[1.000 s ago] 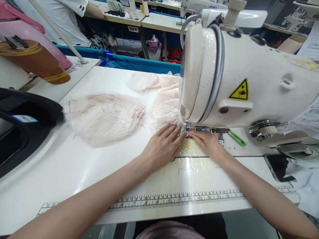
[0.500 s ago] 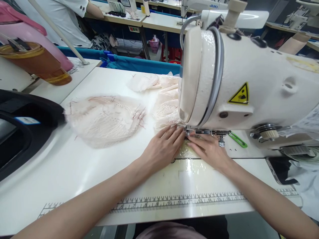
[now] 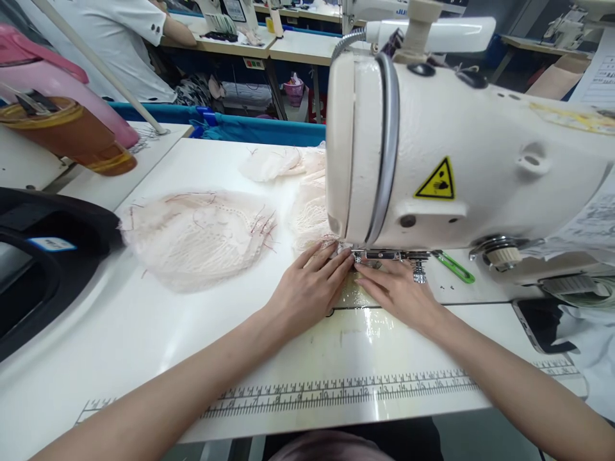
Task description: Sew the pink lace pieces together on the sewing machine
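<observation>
My left hand (image 3: 312,282) lies flat, fingers stretched forward onto the near edge of a pale pink lace fabric (image 3: 307,214) beside the presser foot. My right hand (image 3: 396,285) rests on the machine bed with its fingers extended toward the needle area; its fingertips are partly hidden under the metal attachment (image 3: 389,255). Above both hands looms the white head of the sewing machine (image 3: 432,141), which covers part of the lace. A separate lace piece (image 3: 202,237) with loose red threads is spread on the table to the left.
A black curved object (image 3: 52,256) stands at the left edge, near a brown cup (image 3: 72,134) and a pink bottle (image 3: 62,77). Right of the needle lie a green thread snipper (image 3: 454,266) and a phone (image 3: 542,323). A person in white (image 3: 106,45) sits beyond.
The view has shifted slightly, so the machine appears further left. Both hands keep nearly the same pose at the needle area, and the lace looks little changed.
</observation>
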Demonstrator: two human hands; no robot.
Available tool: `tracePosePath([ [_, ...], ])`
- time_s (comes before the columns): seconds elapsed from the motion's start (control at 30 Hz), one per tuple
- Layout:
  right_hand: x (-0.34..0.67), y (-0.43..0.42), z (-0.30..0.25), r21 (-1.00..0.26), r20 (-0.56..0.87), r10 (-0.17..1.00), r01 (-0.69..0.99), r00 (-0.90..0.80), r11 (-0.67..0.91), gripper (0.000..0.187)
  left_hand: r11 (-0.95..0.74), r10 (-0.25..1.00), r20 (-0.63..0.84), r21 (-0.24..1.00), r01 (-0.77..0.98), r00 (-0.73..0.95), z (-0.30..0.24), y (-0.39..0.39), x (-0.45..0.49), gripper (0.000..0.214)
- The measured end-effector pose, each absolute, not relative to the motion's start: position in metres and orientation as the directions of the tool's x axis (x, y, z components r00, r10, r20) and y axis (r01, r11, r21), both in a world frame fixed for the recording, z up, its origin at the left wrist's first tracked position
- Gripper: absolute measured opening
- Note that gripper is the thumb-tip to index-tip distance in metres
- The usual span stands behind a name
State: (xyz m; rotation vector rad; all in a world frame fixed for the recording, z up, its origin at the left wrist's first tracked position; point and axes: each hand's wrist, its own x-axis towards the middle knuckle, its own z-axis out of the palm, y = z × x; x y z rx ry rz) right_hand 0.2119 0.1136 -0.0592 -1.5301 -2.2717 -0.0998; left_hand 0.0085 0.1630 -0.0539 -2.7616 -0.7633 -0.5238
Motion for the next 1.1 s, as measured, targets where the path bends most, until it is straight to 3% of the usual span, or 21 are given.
tracePosePath([
  [0.53,0.21,0.112,-0.058,-0.052,0.351,0.888,0.94,-0.298,0.336,0.038,-0.804,0.53,0.339,-0.089,0.587,0.777,-0.051,0.161,0.014,0.038],
  [0.8,0.218,0.116,-0.061,-0.017,0.524,0.805,0.941,-0.279,0.337,0.023,-0.786,0.572,0.3,-0.068,0.615,0.764,-0.053,0.159,0.013,0.04],
  [0.97,0.226,0.117,-0.061,-0.044,0.542,0.791,0.93,-0.285,0.366,0.018,-0.797,0.533,0.342,-0.103,0.595,0.774,-0.044,0.152,0.012,0.035],
  [1.03,0.231,0.118,-0.064,-0.041,0.537,0.789,0.925,-0.298,0.378,0.02,-0.753,0.612,0.312,-0.05,0.656,0.727,-0.034,0.153,0.007,0.029],
  [1.1,0.234,0.119,-0.068,-0.042,0.542,0.778,0.915,-0.316,0.401,0.021,-0.611,0.767,0.259,0.013,0.792,0.587,-0.021,0.159,-0.003,0.024],
])
